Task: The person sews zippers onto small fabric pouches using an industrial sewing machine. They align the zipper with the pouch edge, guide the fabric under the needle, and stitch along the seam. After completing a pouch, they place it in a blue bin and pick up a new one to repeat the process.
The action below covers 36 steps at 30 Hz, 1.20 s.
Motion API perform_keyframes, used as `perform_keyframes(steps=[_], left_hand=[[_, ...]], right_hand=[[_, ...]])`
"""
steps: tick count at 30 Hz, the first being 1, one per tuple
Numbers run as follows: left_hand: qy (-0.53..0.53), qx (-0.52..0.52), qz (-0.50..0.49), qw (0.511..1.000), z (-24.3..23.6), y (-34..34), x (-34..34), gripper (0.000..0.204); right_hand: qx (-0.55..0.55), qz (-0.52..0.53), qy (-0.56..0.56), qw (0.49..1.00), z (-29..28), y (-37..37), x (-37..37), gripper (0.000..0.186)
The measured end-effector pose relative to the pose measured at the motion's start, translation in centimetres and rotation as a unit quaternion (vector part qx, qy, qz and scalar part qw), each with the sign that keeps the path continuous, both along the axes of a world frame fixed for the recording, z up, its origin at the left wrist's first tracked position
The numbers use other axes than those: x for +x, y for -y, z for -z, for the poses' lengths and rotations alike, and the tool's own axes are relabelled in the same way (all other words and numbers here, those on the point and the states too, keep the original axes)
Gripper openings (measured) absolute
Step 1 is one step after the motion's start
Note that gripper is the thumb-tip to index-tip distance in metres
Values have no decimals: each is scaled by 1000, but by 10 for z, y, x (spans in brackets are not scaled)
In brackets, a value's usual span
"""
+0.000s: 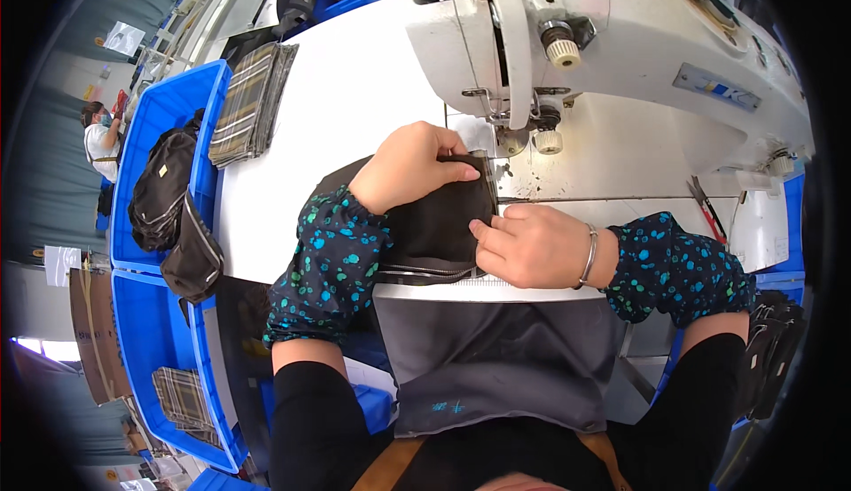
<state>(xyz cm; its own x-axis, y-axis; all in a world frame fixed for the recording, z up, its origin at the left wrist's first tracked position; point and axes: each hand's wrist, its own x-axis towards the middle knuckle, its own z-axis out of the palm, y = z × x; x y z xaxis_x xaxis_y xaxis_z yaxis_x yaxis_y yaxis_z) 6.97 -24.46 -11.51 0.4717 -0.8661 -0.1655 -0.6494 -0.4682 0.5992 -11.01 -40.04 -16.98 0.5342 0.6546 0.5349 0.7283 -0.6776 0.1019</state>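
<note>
A black fabric piece [430,225] with a zipper [424,275] along its near edge lies on the white table in front of the sewing machine [612,17]. My left hand [412,170] rests over its far part, thumb and fingers closed on the right edge just below the presser foot [514,142]. My right hand [536,243] pinches the same edge nearer to me, thumb and forefinger together at the fabric's lower right. A narrow plaid strip shows along that edge. The needle tip is too small to make out.
Left of the table, a blue bin [222,92] holds black pouches [164,190], one hanging over its side. A plaid fabric stack [253,101] lies beside it; a lower blue bin [146,340] holds more plaid. Red-handled scissors [707,212] lie at right. Grey cloth [496,358] hangs below the table edge.
</note>
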Motion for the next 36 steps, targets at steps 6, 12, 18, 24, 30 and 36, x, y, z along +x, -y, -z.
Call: perform_keyframes(steps=[6, 12, 18, 24, 30, 36], left_hand=[[23, -46, -19, 999, 11, 18, -6, 24], [66, -25, -45, 996, 5, 13, -17, 21], [73, -70, -36, 994, 10, 7, -15, 18], [126, -45, -63, 989, 13, 13, -19, 17], [124, -69, -76, 987, 21, 13, -17, 17], [99, -74, -82, 989, 24, 16, -13, 20]], right_hand=[[-13, 13, 24, 1000, -3, -2, -7, 20], [10, 104, 52, 993, -6, -1, -6, 19], [-30, 150, 34, 988, 1, -2, -10, 21], [-23, 179, 24, 983, -1, -5, -12, 18], [-24, 195, 37, 980, 2, -6, -12, 15], [-35, 211, 28, 976, -3, -7, -12, 12]])
